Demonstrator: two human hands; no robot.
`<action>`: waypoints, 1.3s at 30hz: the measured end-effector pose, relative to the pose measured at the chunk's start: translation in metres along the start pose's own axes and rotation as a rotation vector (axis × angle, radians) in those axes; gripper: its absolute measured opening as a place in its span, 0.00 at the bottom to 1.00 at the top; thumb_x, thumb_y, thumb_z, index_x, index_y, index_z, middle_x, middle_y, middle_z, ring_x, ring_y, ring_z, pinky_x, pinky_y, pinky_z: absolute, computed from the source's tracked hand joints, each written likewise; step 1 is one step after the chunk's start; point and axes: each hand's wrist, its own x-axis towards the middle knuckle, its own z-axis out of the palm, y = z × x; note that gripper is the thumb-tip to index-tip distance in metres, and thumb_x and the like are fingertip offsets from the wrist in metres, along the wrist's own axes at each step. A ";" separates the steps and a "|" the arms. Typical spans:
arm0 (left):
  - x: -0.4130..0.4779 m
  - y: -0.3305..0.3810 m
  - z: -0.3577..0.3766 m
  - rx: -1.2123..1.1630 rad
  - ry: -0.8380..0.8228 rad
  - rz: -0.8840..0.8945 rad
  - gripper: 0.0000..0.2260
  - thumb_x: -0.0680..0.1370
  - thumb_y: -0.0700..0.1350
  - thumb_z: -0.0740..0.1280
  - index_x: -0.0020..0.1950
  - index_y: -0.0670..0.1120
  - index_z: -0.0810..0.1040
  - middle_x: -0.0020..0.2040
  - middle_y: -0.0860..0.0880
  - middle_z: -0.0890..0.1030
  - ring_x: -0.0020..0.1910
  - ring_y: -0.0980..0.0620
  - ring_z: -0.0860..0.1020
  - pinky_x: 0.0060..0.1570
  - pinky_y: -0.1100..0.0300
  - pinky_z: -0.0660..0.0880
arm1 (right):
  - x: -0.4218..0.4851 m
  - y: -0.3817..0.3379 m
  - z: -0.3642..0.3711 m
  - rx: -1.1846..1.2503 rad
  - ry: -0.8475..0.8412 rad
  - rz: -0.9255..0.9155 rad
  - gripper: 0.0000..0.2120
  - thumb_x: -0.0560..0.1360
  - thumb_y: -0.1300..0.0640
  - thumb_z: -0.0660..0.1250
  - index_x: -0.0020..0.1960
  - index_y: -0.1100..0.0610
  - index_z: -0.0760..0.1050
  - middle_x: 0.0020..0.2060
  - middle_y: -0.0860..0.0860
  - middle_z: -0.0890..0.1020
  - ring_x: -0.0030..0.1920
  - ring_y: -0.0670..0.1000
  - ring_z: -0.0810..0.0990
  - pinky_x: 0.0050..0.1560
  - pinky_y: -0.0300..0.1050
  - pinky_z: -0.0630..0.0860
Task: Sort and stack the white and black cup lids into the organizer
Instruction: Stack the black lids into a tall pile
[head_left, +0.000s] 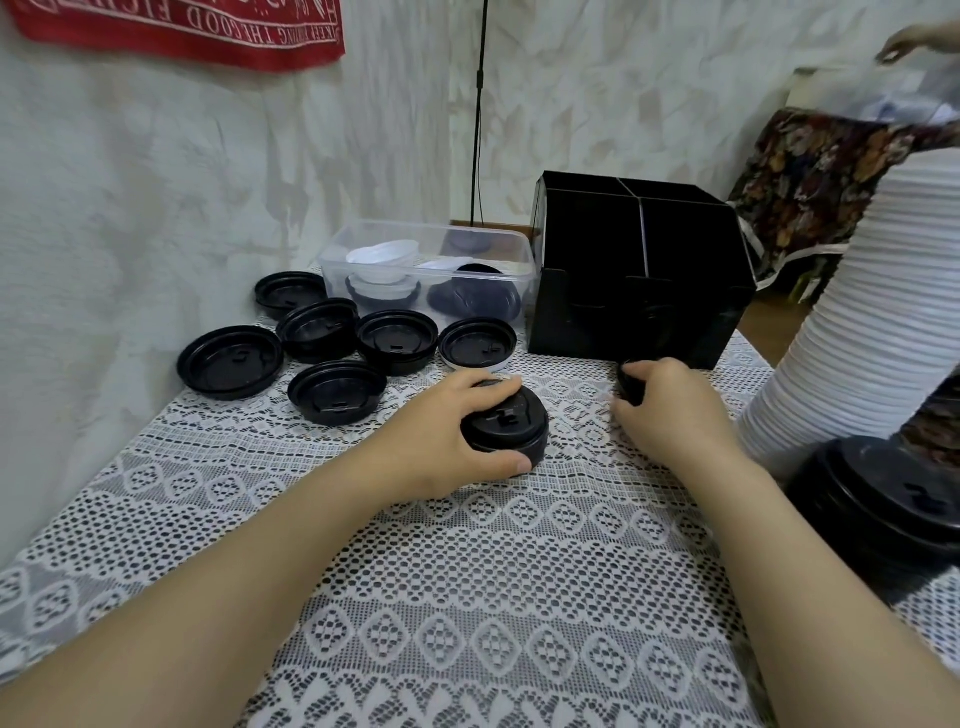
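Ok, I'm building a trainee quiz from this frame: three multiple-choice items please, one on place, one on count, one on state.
1. Where does the clear container stand? A) left of the organizer B) right of it C) on top of it
2. How many compartments does the organizer show? A) two B) four C) six
3. What is the left hand doing? A) lying flat, empty B) gripping a stack of black lids C) raised in the air
Key: 1 A, it sits by the organizer's left wall; 2 B, crossed dividers make four; 3 B, fingers and thumb curl round the stack.
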 end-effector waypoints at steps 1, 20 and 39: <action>0.000 0.000 0.000 0.009 0.001 0.000 0.36 0.70 0.57 0.73 0.74 0.58 0.63 0.72 0.61 0.62 0.70 0.61 0.62 0.70 0.63 0.59 | 0.000 0.000 0.000 -0.001 0.008 -0.002 0.21 0.77 0.57 0.67 0.69 0.57 0.72 0.63 0.56 0.78 0.64 0.60 0.74 0.55 0.51 0.75; -0.008 0.007 -0.002 -0.405 0.130 0.059 0.30 0.69 0.67 0.62 0.70 0.63 0.63 0.68 0.60 0.69 0.67 0.63 0.67 0.68 0.59 0.64 | -0.019 -0.025 -0.029 1.665 -0.259 0.188 0.15 0.81 0.56 0.59 0.42 0.55 0.81 0.39 0.51 0.84 0.38 0.47 0.83 0.37 0.41 0.80; -0.013 0.024 -0.020 -1.068 0.267 0.138 0.20 0.71 0.35 0.71 0.61 0.46 0.75 0.48 0.47 0.82 0.50 0.49 0.82 0.47 0.57 0.79 | -0.027 -0.040 -0.023 1.546 -0.481 0.010 0.15 0.69 0.55 0.70 0.55 0.58 0.79 0.48 0.56 0.83 0.49 0.56 0.79 0.48 0.48 0.79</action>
